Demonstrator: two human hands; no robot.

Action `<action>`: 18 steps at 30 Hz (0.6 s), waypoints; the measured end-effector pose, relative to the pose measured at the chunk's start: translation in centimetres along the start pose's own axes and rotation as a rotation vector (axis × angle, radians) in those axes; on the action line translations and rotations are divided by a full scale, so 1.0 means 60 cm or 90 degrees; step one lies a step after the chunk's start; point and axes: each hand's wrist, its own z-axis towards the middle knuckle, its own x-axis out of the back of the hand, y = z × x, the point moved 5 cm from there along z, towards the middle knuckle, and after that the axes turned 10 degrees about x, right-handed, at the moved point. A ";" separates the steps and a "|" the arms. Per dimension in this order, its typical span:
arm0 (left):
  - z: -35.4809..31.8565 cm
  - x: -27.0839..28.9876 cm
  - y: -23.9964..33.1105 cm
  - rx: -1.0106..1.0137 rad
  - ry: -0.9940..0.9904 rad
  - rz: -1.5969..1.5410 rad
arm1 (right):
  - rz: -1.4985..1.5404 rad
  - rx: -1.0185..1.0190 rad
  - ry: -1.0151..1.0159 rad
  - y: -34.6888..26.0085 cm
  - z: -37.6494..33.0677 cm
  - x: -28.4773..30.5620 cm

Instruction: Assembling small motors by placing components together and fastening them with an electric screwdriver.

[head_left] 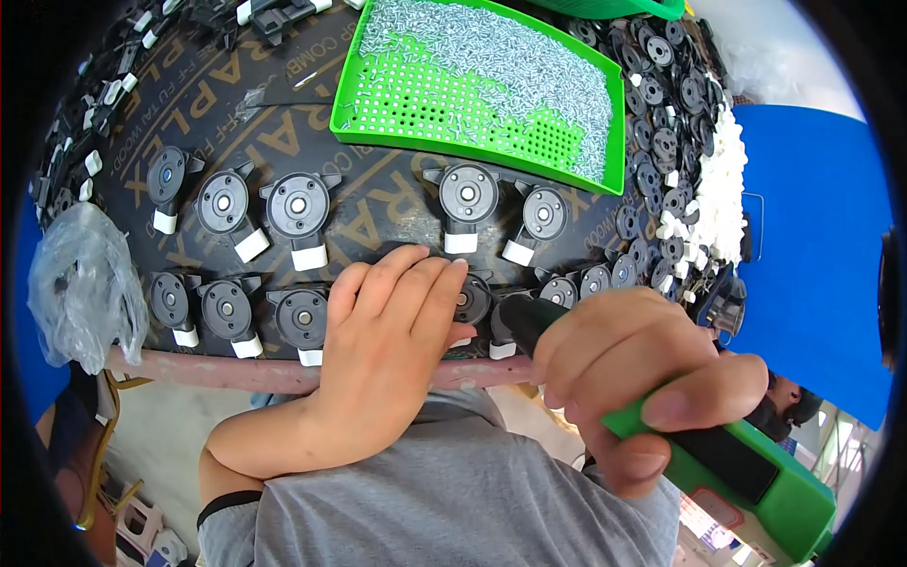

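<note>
My left hand (383, 350) reaches over the near row, fingertips and thumb closed on the edge of a black round plastic part (473, 300), much of it hidden under my fingers. My right hand (652, 364) is wrapped round a green-and-black electric screwdriver (789, 487). The tool's black nose (525, 319) points left and covers part of another round part (504, 349) with a white tab. Where its bit ends, I cannot make out. Similar parts with two ears and white tabs lie in two rows, such as one round part (469, 196) just beyond my left hand.
A green perforated tray (345, 128) full of small silver screws stands at the back. Black discs (664, 142) and white plastic pieces (721, 189) pile up on the right, more black parts (66, 161) on the left. A clear plastic bag (87, 283) hangs over the left edge.
</note>
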 end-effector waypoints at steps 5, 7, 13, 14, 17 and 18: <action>0.001 0.001 -0.003 0.005 -0.001 0.018 | 0.008 -0.035 -0.071 0.011 0.021 -0.004; 0.003 0.000 0.002 -0.007 0.013 0.030 | -0.003 -0.057 -0.113 0.008 0.030 0.001; -0.001 0.005 0.005 0.002 -0.013 0.055 | 0.263 0.063 -0.137 0.010 0.047 0.045; -0.001 0.009 0.007 0.000 -0.046 0.048 | 0.278 0.091 -0.111 0.001 0.047 0.069; 0.032 0.067 0.015 -0.041 0.033 -0.001 | 0.260 0.114 -0.113 -0.018 0.043 0.147; 0.057 0.091 0.014 -0.042 0.001 0.021 | 0.248 0.139 -0.036 -0.015 0.029 0.162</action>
